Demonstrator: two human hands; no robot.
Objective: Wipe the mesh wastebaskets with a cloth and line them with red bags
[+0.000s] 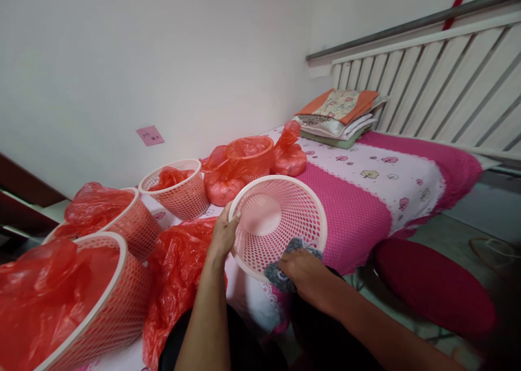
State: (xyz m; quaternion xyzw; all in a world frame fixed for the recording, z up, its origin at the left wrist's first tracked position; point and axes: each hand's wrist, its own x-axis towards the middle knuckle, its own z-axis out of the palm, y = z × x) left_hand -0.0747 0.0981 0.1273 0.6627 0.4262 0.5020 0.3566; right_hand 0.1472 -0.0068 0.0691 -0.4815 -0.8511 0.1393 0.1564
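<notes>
A pale pink perforated plastic basket (260,216) is tilted toward me, its open mouth facing me. My left hand (223,231) grips its rim on the left side, thumb over the edge. A grey-blue cloth (279,276) is bunched in my right hand (300,266), pressed against the rim at the lower right. The basket has no bag inside. Left of my forearm lies a crumpled red plastic bag (179,273) on the bed.
Several baskets lined with red bags stand at left, including a near one (122,300) and a farther one (183,192). Tied red bags (291,159) sit by the wall. Folded bedding (340,115) lies on the bed (354,219). A round dark red stool (433,284) stands at right.
</notes>
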